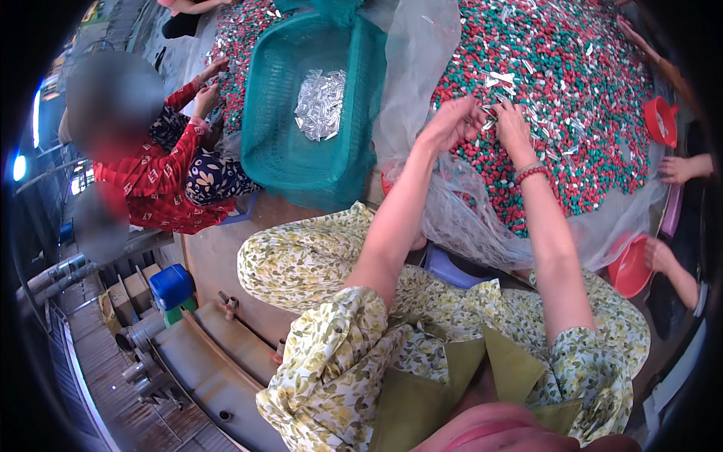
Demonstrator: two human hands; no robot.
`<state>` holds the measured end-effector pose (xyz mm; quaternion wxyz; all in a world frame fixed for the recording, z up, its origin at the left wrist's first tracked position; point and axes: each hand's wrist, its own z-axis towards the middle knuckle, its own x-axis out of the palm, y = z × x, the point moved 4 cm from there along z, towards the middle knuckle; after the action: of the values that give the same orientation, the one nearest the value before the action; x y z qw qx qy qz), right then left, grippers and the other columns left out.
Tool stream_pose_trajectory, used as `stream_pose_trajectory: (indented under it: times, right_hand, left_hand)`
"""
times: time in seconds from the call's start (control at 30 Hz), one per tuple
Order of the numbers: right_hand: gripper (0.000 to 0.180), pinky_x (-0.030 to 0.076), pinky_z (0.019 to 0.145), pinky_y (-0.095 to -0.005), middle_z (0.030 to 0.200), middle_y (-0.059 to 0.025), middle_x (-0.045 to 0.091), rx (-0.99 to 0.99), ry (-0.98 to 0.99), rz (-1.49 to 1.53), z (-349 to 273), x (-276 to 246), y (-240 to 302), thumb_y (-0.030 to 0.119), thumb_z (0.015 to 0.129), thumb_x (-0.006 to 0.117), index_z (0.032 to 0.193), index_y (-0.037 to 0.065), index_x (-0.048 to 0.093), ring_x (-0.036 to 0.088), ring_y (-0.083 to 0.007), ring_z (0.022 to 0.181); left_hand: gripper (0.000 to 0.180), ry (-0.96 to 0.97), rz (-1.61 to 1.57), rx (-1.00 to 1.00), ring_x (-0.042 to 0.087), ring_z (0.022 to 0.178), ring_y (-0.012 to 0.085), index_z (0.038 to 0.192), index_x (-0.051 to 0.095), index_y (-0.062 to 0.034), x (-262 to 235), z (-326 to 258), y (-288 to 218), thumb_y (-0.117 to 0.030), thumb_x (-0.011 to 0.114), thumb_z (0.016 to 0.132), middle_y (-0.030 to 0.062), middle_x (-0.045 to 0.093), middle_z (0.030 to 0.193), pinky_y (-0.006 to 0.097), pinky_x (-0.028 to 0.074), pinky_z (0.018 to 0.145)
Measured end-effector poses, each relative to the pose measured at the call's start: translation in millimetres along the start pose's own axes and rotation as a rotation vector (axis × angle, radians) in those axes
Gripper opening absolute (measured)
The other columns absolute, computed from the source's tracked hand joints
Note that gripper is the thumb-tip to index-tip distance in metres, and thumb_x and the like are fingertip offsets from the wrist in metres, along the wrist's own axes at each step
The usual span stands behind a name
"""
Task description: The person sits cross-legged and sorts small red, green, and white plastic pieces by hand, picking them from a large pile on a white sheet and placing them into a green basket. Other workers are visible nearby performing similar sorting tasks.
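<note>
Both of my hands are over a wide heap of small red, green and white pieces (595,83), which lies on a clear plastic sheet (471,211). My left hand (454,122) is at the heap's near left part, its fingers curled together; what they hold, if anything, is too small to tell. Close beside it, my right hand (514,129) reaches down into the heap with bent fingers, at some clear strip-like pieces (489,119). Whether it grips one is hidden. More whitish strips (500,79) lie scattered just beyond my fingers.
Left of the heap stands a teal plastic basket (256,90) holding clear tube-like pieces (320,105). A person in a red patterned top (166,184) works farther left. Two red bowls (660,120) and other people's hands (681,169) are at the right. A purple-blue stool (452,271) shows near my legs.
</note>
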<state>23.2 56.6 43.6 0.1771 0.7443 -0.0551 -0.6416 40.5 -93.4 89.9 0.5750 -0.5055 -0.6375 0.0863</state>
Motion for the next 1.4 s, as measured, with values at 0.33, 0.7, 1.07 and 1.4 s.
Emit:
stream_pose_trajectory:
  times: [0.33, 0.7, 1.07, 1.4]
  right_hand:
    - [0.033, 0.048, 0.078, -0.0405, 0.108, -0.0150, 0.060, 0.665, -0.131, 0.925, -105.2, 3.2, -62.0, 0.016, 0.074, 0.066, 0.106, 0.011, 0.062, 0.061, -0.0302, 0.085]
    - [0.051, 0.044, 0.089, -0.0434, 0.117, -0.0115, 0.046, 0.699, -0.186, 0.527, -115.6, 11.2, -56.6, 0.012, 0.070, 0.070, 0.119, 0.016, 0.055, 0.042, -0.0345, 0.110]
    - [0.039, 0.038, 0.092, -0.0402, 0.105, -0.0108, 0.050, 0.569, -0.430, 0.628, -113.6, -5.1, -50.3, 0.018, 0.069, 0.073, 0.107, 0.019, 0.063, 0.044, -0.0309, 0.101]
    - [0.026, 0.049, 0.079, -0.0403, 0.097, -0.0088, 0.061, 0.569, -0.156, 0.517, -75.2, 9.6, -47.2, 0.014, 0.067, 0.071, 0.092, 0.017, 0.068, 0.058, -0.0273, 0.094]
  left_hand:
    - [0.022, -0.045, 0.367, -0.044, 0.058, 0.062, 0.0150, 0.093, 0.056, 0.0019, 22.3, 72.3, 3.8, -0.017, 0.045, 0.091, 0.0090, 0.058, 0.077, 0.025, 0.048, 0.049]
    - [0.023, -0.266, 2.149, 0.051, 0.062, 0.083, 0.0354, 0.099, 0.063, -0.0130, 17.4, 58.8, 60.8, -0.023, 0.062, 0.078, 0.0174, 0.064, 0.088, 0.044, 0.050, 0.072]
    - [0.026, -0.392, 1.350, 0.169, 0.058, 0.067, 0.0249, 0.090, 0.056, -0.0021, -8.3, 36.5, 42.9, -0.027, 0.051, 0.087, 0.0121, 0.059, 0.074, 0.035, 0.046, 0.057]
    - [0.020, -0.205, 0.077, 0.015, 0.033, 0.054, 0.0087, 0.113, 0.043, -0.0062, 55.5, 42.6, 39.0, -0.015, 0.040, 0.095, -0.0010, 0.036, 0.065, 0.017, 0.029, 0.043]
